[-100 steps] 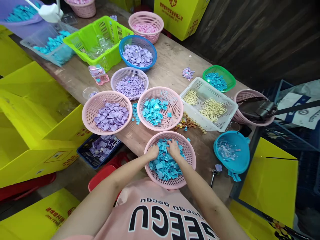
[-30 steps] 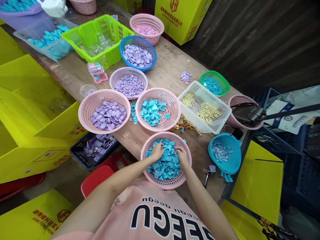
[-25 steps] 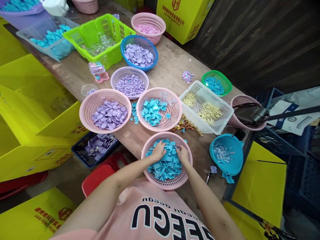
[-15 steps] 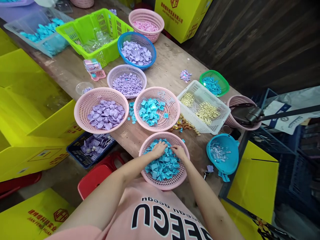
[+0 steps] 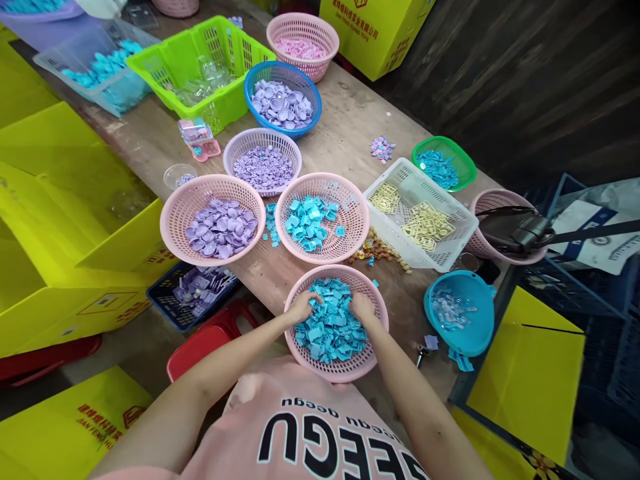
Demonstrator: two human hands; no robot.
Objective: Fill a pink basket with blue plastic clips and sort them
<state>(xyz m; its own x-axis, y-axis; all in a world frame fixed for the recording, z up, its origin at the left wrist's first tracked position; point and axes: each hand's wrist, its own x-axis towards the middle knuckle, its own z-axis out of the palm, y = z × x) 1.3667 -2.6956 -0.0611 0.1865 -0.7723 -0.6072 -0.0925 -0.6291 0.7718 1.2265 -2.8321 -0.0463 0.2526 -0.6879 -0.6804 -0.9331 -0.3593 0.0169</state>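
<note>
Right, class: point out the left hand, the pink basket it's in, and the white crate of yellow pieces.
Left hand (image 5: 302,308), head view, back of hand.
Pink basket (image 5: 340,369), head view, near inner wall.
White crate (image 5: 401,241), head view, near wall.

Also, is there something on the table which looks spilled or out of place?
Yes, possibly. Loose blue pieces lie on the table between two pink baskets, outside any container. Small brown bits are scattered beside the white basket, a blue piece near them; these look spilled.
</note>
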